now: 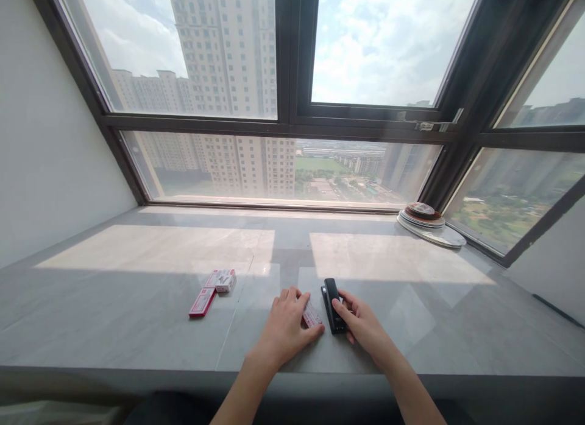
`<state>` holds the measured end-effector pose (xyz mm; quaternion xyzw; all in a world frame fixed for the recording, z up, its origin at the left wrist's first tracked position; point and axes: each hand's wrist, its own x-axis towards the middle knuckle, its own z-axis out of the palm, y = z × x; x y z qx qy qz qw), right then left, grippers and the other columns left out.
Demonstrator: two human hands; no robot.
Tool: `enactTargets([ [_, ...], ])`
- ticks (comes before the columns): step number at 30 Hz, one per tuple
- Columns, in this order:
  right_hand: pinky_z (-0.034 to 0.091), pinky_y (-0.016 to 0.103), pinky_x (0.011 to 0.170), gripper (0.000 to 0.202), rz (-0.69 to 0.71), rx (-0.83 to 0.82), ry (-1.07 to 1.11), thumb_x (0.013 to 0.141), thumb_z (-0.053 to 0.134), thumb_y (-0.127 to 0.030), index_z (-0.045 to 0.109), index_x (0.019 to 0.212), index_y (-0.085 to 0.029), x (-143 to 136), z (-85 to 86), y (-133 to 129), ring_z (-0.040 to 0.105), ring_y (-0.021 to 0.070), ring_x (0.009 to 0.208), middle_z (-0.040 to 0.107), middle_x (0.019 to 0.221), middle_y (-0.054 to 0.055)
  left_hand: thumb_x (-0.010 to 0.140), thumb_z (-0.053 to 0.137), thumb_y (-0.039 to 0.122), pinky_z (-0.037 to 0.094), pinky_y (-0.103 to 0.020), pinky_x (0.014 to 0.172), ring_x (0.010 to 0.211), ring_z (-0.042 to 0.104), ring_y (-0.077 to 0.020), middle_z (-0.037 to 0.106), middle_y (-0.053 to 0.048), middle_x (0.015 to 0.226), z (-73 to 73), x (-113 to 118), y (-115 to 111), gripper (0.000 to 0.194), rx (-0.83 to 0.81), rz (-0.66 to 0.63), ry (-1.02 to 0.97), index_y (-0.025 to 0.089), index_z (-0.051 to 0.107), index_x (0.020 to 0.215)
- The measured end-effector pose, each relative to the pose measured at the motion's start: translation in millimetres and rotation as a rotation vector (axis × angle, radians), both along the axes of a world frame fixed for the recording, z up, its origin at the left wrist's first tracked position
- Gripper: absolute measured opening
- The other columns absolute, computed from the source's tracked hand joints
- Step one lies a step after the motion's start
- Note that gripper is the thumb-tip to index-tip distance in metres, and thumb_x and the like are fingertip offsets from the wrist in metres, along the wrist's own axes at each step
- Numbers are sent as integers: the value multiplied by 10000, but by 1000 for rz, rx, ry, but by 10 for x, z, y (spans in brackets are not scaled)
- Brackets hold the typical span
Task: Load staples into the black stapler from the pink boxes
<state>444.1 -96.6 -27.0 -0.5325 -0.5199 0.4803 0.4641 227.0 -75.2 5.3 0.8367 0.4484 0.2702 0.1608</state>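
Near the front middle of the marble ledge, my left hand [287, 327] is closed round a small pink and white box [311, 315], its thumb at the near end and its fingers at the far side. Just to the right, my right hand [359, 318] grips a black stapler [333, 306] from its right side, thumb on top. The stapler points away from me. On the left, a pink and white box [202, 303] lies by a small white and pink box [225, 280], with another flat pink-marked box [212, 279] beside it.
A stack of round plates or mats [425, 221] sits at the back right of the ledge [137, 303], by the window frame [283, 129]. A thin dark strip [557, 311] runs along the right wall. The ledge's front edge is close to my wrists.
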Motion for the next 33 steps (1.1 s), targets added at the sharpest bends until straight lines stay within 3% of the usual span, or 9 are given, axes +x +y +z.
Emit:
enactTargets([
  [2,379,193,340,601,4,5,4,908,577,-621,563,1369,-235,13,-11,-6,363,65,421,454,709,-51,746,772,439,459,-420,958,1123,559,-297,589,-88,1155,23,34,1,510,-10,-7,-63,260,622,1200],
  [8,388,186,339,578,-19,15,7,924,581,-593,558,1378,-236,20,-43,-18,359,60,441,436,747,-45,834,704,330,454,-388,1050,1222,575,-236,591,-72,1312,-25,-227,-38,558,-178,-48,-325,280,470,1338],
  [14,403,197,327,578,17,3,2,926,573,-597,555,1382,-242,10,-61,12,366,70,432,352,710,-62,832,711,388,181,-517,1250,1491,297,-286,434,-50,1550,-122,-544,-30,611,-167,-104,-80,326,479,1394],
  [22,416,219,352,672,86,-10,-26,918,554,-632,506,1431,-200,-338,-48,110,428,90,398,442,648,-70,802,726,531,214,-545,1233,1495,280,-302,366,-9,1596,-171,-497,61,668,-117,-81,80,370,515,1415],
  [27,416,216,360,685,17,4,-63,920,552,-637,493,1430,-184,-493,-49,65,453,84,395,477,692,-63,833,688,570,263,-497,1220,1471,324,-287,363,-52,1596,-192,-513,11,821,-82,-59,12,317,350,1536],
  [30,396,212,327,657,-17,23,-60,924,548,-636,501,1404,-189,-497,-75,41,441,81,376,448,689,-74,951,542,496,381,-461,1135,1392,414,-275,468,-57,1504,-113,-733,-35,517,54,170,-98,306,493,1429],
  [33,376,210,306,633,-15,26,-46,927,550,-630,503,1388,-199,-484,-99,38,422,76,360,417,683,-84,961,494,448,376,-528,1087,1295,454,-334,551,-95,1366,-100,-1189,-23,374,246,665,-75,263,615,1263],
])
